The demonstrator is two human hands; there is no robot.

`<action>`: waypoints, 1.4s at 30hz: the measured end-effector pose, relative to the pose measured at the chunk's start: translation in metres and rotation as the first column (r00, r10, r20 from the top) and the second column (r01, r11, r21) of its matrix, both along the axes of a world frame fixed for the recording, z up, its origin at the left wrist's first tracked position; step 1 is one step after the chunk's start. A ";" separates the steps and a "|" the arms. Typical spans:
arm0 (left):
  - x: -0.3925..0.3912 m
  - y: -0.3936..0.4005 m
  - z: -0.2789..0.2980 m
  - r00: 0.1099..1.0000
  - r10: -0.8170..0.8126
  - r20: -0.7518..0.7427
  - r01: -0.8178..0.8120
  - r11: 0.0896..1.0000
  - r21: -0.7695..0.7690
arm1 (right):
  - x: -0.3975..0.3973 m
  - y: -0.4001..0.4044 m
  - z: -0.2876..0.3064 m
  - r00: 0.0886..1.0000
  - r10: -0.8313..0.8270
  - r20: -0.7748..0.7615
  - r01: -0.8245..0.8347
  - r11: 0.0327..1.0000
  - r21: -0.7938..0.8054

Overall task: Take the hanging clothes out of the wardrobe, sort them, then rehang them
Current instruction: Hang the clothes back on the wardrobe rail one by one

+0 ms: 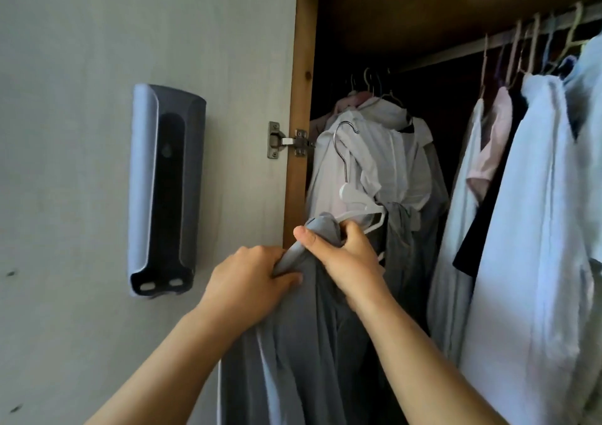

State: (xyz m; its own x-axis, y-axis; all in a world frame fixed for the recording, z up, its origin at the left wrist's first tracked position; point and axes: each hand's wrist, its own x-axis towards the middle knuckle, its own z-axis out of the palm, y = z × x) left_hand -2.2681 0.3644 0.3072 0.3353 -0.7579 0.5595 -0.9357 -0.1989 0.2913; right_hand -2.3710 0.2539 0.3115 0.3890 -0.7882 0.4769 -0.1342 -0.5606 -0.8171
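Grey garment [312, 336] is off the rail, low near the wardrobe's left edge; left hand [250, 281] bunches its shoulder, right hand [342, 255] grips cloth at the white hanger [361, 209], probably seating it for rehanging.

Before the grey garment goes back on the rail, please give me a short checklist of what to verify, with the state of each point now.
1. Left hand grips the grey garment: ok.
2. Right hand holds the garment at the white hanger: ok.
3. Garment sits fully on the hanger: cannot tell, the hands cover the shoulders.
4. Hanger hook is free and upright: ok, but it is not on the rail yet.
5. Free place on the rail: ok, a gap shows between the left shirts and the right clothes.
6. Door is open and out of the way: ok.
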 end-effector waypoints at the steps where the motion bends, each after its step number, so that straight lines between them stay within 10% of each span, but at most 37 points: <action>1: -0.003 -0.006 0.003 0.999 0.030 0.024 -0.029 0.999 -0.038 | -0.001 -0.006 0.004 1.000 0.004 -0.001 -0.004 1.000 -0.023; 20: 0.018 -0.124 0.107 0.999 -0.030 -0.013 0.024 0.953 -0.302 | -0.021 -0.150 0.078 0.896 -0.281 0.343 0.388 0.872 -0.299; 42: 0.009 -0.306 0.242 0.992 -0.029 0.124 0.055 0.976 -0.210 | -0.036 -0.288 0.129 0.865 -0.342 0.367 0.468 0.814 -0.345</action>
